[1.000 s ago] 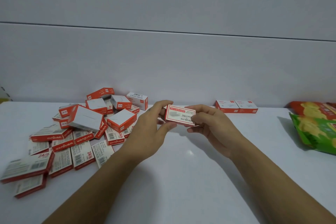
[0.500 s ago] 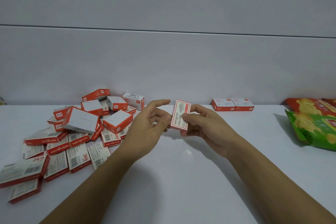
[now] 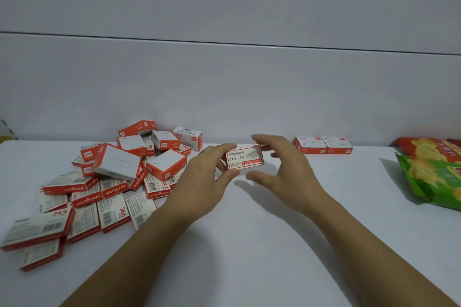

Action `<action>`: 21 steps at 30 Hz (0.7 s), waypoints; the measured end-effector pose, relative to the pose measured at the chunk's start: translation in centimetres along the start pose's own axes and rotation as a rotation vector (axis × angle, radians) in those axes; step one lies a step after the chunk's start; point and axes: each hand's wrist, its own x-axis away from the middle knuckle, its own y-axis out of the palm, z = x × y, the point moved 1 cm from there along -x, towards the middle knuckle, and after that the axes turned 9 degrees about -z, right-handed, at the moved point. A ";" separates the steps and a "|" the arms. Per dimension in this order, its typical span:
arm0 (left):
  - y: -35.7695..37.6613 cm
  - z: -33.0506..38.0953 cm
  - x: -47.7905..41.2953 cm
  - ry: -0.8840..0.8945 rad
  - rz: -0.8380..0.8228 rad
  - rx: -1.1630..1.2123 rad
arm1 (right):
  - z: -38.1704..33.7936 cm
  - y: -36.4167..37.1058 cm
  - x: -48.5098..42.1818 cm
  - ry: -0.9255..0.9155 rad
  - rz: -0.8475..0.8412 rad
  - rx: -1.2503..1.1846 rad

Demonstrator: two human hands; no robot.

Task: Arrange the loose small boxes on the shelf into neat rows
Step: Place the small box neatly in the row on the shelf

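Biggest thing here is the flat white shelf top [image 3: 249, 244], with both bare forearms reaching in from 6 o'clock toward the middle. The heap of red-and-white cardboard boxes [image 3: 119, 169] sprawls at 9 o'clock, some flat, some tipped on top of each other, and all the ones I can make out are closed. The left hand [image 3: 199, 182] is knuckles-up with thumb and fingers pinching the left end of the box it holds. The right hand [image 3: 289, 172] is at 3 o'clock of that box, fingers spread wide and blurry, so I can't tell if it touches. At the 3 o'clock edge a green plastic snack bag [image 3: 431, 179] lies in front of a red plastic snack bag [image 3: 429, 148]. At 1 o'clock, a pair of red-and-white boxes [image 3: 324, 145] sits side by side by the wall. The small red-and-white cardboard box [image 3: 245, 159] is held above the shelf centre, printed face toward the camera.
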 end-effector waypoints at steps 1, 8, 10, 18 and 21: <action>0.0 -0.2 -0.1 -0.010 -0.012 0.003 | 0.2 0.1 0.0 -0.071 -0.004 0.097; 0.2 -0.7 -0.2 -0.003 -0.094 0.015 | 0.9 0.6 -0.3 -0.118 -0.019 0.269; 0.3 -0.8 -0.3 -0.011 -0.125 -0.010 | 1.0 0.6 -0.3 -0.114 -0.024 0.309; 0.1 -1.3 -0.3 -0.067 -0.187 -0.239 | 2.9 -0.6 -1.0 0.097 -0.073 0.419; 0.0 -1.1 -0.3 -0.057 -0.202 -0.318 | 3.9 -0.6 -1.5 0.170 -0.080 0.425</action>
